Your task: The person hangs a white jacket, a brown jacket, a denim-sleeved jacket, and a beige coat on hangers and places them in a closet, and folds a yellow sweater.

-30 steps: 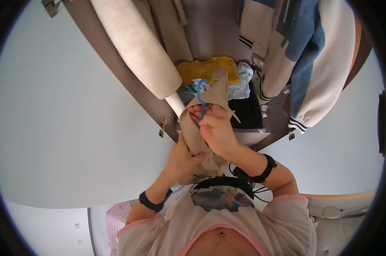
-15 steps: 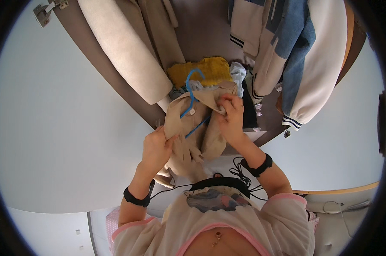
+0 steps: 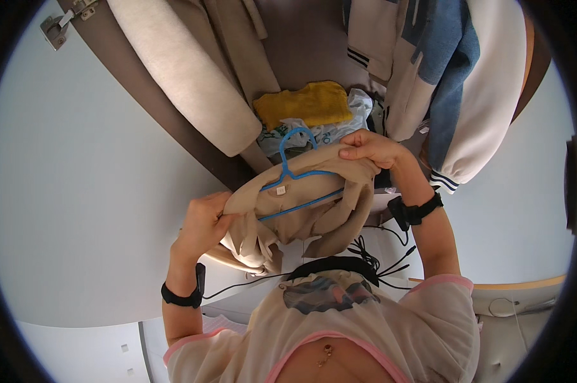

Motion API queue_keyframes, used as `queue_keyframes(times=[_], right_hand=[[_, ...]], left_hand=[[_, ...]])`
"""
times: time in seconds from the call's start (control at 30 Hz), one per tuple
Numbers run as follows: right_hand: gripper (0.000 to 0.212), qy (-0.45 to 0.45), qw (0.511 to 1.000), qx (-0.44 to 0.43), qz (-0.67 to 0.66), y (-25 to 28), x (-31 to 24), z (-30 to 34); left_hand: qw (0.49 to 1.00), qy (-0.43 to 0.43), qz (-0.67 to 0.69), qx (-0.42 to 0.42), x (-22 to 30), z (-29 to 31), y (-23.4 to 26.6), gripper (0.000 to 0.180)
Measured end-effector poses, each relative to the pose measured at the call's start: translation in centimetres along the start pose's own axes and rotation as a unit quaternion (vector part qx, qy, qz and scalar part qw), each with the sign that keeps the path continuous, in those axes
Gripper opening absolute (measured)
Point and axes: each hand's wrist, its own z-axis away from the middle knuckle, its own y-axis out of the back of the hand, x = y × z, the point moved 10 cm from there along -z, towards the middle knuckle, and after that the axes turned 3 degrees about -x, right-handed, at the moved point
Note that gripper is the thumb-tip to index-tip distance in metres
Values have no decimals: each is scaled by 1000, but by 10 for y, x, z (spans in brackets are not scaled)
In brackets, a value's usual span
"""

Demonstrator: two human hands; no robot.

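A beige coat (image 3: pixel 307 225) hangs spread between my two hands in front of the open wardrobe. My left hand (image 3: pixel 205 220) grips the left side of its collar, fingers closed on the cloth. On the right, my right hand (image 3: pixel 373 149) pinches the collar with the thumb on top. Inside the neck opening lies a blue hanger (image 3: pixel 295 173), its hook sticking up past the collar and its lower bar showing across the lining. A small white label is visible inside the coat. The coat's lower part is folded and partly out of sight.
Cream and tan coats (image 3: pixel 186 70) hang at the left, blue-and-cream jackets (image 3: pixel 429 83) at the right. A folded yellow cloth (image 3: pixel 304 104) and a white plastic bag (image 3: pixel 360 108) lie inside the wardrobe. White doors (image 3: pixel 97 191) stand open on both sides. Black cables (image 3: pixel 362 249) trail near my waist.
My hands have moved apart, stretching the coat's collar wide. The hanger now sits more level and shows more fully inside the neck opening.
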Motion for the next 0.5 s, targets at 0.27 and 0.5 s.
queue_keyframes(times=[0.27, 0.5], right_hand=[[31, 191, 840, 332, 384, 12, -51, 17], [27, 273, 825, 234, 437, -39, -65, -18]], left_hand=[[995, 60, -8, 73, -20, 10, 23, 12], [990, 86, 3, 112, -9, 19, 45, 10]])
